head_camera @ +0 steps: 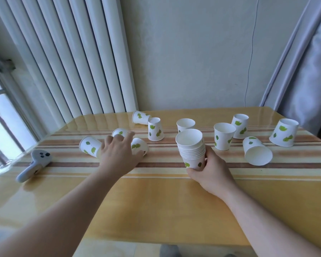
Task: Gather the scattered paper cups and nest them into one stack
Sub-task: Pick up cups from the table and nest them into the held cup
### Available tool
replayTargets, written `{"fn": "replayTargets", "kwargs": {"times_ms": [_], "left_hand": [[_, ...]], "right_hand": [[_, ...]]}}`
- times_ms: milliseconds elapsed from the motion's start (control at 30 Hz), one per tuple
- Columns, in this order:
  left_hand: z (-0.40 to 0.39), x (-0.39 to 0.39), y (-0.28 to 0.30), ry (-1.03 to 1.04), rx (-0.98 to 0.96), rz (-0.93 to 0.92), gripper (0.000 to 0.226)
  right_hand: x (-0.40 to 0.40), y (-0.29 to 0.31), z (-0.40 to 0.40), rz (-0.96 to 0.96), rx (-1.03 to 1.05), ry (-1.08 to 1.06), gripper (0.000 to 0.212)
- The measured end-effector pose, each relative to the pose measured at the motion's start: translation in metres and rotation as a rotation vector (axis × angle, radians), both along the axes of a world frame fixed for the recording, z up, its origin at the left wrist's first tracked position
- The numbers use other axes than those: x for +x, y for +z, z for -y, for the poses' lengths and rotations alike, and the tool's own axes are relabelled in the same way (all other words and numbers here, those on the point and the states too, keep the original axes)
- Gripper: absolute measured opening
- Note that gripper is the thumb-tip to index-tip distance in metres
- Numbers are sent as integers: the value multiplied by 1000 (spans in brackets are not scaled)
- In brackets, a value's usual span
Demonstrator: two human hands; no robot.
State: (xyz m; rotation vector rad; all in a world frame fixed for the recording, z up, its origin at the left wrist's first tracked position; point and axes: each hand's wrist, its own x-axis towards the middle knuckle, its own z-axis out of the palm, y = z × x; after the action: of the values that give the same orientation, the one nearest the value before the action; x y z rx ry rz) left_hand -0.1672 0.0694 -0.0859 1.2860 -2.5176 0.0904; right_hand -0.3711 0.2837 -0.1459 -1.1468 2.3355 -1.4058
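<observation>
White paper cups with green leaf prints lie scattered on the striped table (156, 201). My right hand (211, 169) grips a nested stack of cups (192, 149) upright near the table's middle. My left hand (119, 153) reaches out with fingers spread over three tipped cups: one on its side at the left (89, 145), one behind the fingers (119, 131), one under the thumb side (140, 145). It holds nothing. Farther back are a lying cup (140, 117) and an upturned cup (155, 129). Right of the stack are upright cups (185, 125) (223, 136), upturned cups (239, 126) (283, 132) and a lying cup (257, 151).
A grey handheld device (33, 165) lies at the table's left edge by the window. A white ribbed radiator (72, 58) and a wall stand behind the table. A grey curtain (308, 67) hangs at the right.
</observation>
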Motion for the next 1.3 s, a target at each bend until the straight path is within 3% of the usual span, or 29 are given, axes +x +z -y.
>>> {"fn": "replayTargets", "kwargs": {"times_ms": [133,200,267,400,533,633,833,1067,1133,1233,1300], "left_hand": [[1,-4,-24,-67,-63,121,75],[2,-10,-29,-106,-141,98,72],[2,-17,-30,-143,-120,-48,75],[-3,-30,-20,-189,339,-653,98],[-5,-52,11,-259,943,-1267,73],[-13,-69,34,-428,1089,-1302,59],[-34,-86,25,-386,921,-980,62],[-41,-58,9,-431,861,-915,86],[-36,-34,-1,-315,634,-864,75],[-13,9,-22,-79,227,-842,34],[4,28,-32,36,120,-858,32]], "right_hand": [[5,4,9,-26,33,25,46],[7,7,17,-18,51,73,49],[6,11,29,-19,73,107,52],[-7,19,56,-23,97,136,55],[-13,12,66,9,67,147,57],[-13,10,64,-8,47,199,55],[-17,7,60,17,40,216,59],[-21,2,60,36,33,223,64],[-20,3,59,38,38,216,61],[-17,6,59,48,37,224,56],[-16,8,60,53,26,232,57]]}}
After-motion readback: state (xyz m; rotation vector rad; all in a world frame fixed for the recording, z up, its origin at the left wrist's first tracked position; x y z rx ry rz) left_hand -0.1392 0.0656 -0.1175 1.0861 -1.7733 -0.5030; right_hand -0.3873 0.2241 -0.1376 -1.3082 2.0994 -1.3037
